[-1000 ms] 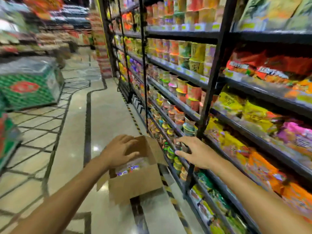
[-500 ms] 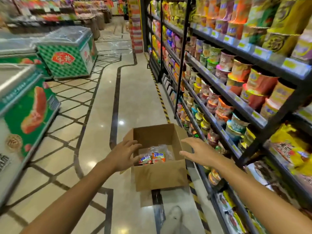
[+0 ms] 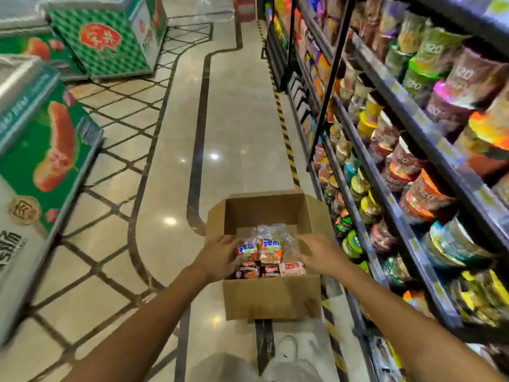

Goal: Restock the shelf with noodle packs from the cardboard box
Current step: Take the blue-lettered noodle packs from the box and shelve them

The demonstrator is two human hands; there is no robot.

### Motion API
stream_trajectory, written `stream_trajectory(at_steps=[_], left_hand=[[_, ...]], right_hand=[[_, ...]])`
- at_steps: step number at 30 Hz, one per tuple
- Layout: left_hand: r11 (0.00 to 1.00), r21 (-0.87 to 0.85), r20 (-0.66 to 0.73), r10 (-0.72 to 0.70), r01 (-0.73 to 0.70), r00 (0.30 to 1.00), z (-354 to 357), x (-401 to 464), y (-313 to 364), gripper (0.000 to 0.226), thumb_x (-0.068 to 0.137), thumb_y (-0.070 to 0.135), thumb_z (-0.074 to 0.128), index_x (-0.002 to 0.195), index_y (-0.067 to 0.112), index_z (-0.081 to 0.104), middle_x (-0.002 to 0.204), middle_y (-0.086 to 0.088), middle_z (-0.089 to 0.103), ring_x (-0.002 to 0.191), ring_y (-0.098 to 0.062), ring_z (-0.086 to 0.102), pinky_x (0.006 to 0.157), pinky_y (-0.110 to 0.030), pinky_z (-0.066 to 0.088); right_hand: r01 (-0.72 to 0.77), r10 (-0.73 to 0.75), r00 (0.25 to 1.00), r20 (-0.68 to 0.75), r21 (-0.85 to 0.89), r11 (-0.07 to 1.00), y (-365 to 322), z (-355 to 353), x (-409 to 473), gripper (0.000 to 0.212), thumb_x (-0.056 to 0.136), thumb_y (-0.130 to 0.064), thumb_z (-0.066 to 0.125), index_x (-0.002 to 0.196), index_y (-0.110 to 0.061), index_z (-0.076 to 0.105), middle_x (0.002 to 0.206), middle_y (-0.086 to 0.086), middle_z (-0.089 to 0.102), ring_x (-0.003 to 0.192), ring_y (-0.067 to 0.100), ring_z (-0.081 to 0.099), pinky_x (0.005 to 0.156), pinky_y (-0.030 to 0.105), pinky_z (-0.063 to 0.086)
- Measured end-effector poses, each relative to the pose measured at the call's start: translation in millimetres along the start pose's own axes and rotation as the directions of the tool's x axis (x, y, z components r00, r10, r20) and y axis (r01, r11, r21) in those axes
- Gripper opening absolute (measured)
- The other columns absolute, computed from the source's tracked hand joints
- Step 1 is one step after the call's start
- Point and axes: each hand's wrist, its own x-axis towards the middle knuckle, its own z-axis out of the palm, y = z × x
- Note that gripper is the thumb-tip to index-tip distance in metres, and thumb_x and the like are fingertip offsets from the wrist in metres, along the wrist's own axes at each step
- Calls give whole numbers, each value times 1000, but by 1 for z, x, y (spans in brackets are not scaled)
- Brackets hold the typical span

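An open cardboard box [image 3: 271, 297] stands on the aisle floor beside the black shelf unit [image 3: 391, 205]. Inside lie several noodle packs [image 3: 265, 255] in orange, blue and dark wrappers, with crumpled clear plastic behind them. My left hand [image 3: 219, 256] reaches into the box on the left side of the packs, fingers spread and touching them. My right hand [image 3: 319, 253] hovers over the right side of the packs with fingers straight. Neither hand grips anything.
The shelves on the right hold many cup noodles [image 3: 418, 186] and packets. Green chest freezers [image 3: 46, 150] line the left side of the aisle. A yellow-black strip [image 3: 285, 133] runs along the shelf base. My white shoe [image 3: 287, 350] shows below the box.
The view has tilted down toward the box. Both hands have moved from the box's edges to inside it, closing in on the noodle packs from either side.
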Motion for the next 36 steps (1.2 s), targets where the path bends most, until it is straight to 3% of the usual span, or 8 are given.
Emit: stream_trajectory(at_steps=[3, 6, 14, 17, 22, 28, 32, 36], left_hand=[[999, -35, 46, 3, -1, 999, 9, 38, -19, 56, 101, 51, 42, 148, 21, 42, 154, -3, 42, 141, -23, 36, 114, -33, 29], [999, -45, 122, -12, 18, 992, 21, 73, -47, 55, 101, 50, 42, 148, 22, 40, 154, -3, 41, 141, -24, 35, 114, -34, 28], [996, -81, 325, -6, 34, 946, 81, 199, -132, 57, 101, 51, 39, 150, 23, 35, 154, -3, 39, 141, -25, 32, 115, -37, 29], [983, -145, 426, -38, 109, 904, 119, 243, -153, 56, 101, 49, 42, 150, 22, 36, 154, -5, 37, 142, -28, 31, 114, -38, 30], [919, -289, 476, -105, 268, 873, 195, 324, -171, 53, 98, 47, 48, 143, 19, 45, 144, -8, 49, 131, -29, 46, 109, -40, 39], [866, -339, 470, -181, 366, 864, 322, 428, -195, 52, 97, 37, 54, 146, 21, 42, 141, -9, 47, 134, -31, 40, 110, -43, 37], [797, -378, 486, -263, 472, 833, 416, 477, -212, 60, 97, 35, 57, 150, 15, 36, 146, -10, 44, 138, -29, 37, 115, -44, 32], [633, -452, 530, -376, 628, 760, 491, 510, -222, 62, 98, 28, 59, 153, 16, 30, 154, -6, 37, 128, -20, 48, 103, -23, 39]], right_hand=[[-33, 32, 998, 53, 21, 999, 6, 9, 43, 78, 86, -69, 45, 147, -22, 45, 149, 3, 49, 138, 26, 42, 111, 41, 37], [-64, 61, 993, 97, 23, 998, 8, 16, 83, 62, 96, -51, 54, 149, -20, 43, 153, 3, 44, 138, 28, 41, 111, 40, 37], [-243, 237, 961, 144, 28, 970, 39, 61, 191, 55, 98, -47, 53, 146, -23, 45, 150, 0, 47, 139, 26, 41, 111, 38, 36], [-342, 330, 922, 201, 26, 939, 66, 98, 230, 47, 93, -44, 57, 134, -21, 55, 135, 7, 59, 122, 27, 55, 98, 34, 43], [-352, 323, 911, 256, 72, 933, 119, 153, 299, 57, 90, -51, 56, 141, -26, 50, 136, 3, 60, 123, 28, 57, 100, 37, 48], [-349, 304, 906, 296, 112, 931, 209, 245, 397, 62, 93, -35, 65, 149, -18, 42, 140, 8, 57, 122, 26, 57, 93, 29, 44], [-335, 284, 892, 351, 92, 938, 267, 316, 452, 65, 96, -34, 62, 152, -16, 34, 149, 9, 48, 134, 24, 48, 103, 27, 38], [-358, 279, 870, 408, 131, 925, 307, 378, 494, 66, 97, -34, 61, 154, -21, 29, 151, 7, 47, 134, 23, 48, 104, 29, 40]])
